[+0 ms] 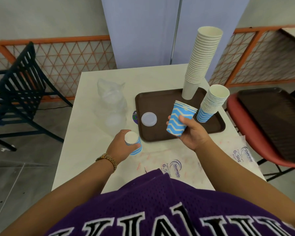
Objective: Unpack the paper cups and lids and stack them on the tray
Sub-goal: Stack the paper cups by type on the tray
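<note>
Over brown tray (162,103) right hand (192,133) fingers curled round blue cups (180,120); left hand (122,145) grips cup stack (134,143) on table (85,133)

Purple mesh jersey (160,201), sleeveless, both arms bare. Big white block letters with black outline run across the chest; cut off by the frame edge, unreadable. Gold link watch (107,160) on left wrist. Thin ring (122,132) on a left-hand finger. Right wrist bare.
</note>
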`<move>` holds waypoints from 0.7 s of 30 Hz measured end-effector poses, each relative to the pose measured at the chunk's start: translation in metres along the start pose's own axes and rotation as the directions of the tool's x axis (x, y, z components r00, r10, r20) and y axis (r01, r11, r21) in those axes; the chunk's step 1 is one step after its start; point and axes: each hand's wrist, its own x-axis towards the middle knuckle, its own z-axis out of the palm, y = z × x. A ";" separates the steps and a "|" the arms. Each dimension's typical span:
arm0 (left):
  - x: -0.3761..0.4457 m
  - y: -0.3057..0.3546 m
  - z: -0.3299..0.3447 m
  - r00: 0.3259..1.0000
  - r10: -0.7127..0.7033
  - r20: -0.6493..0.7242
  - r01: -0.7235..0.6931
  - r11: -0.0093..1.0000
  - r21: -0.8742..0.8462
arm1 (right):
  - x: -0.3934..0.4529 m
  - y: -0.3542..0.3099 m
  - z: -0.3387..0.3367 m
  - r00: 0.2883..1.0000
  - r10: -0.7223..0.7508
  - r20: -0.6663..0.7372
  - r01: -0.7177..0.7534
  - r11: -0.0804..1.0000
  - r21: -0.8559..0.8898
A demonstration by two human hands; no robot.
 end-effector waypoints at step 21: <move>-0.007 0.009 0.005 0.995 -0.030 -0.093 0.030 1.000 0.000 | 0.044 -0.148 -0.063 0.721 -0.666 -0.192 0.254 0.512 -0.821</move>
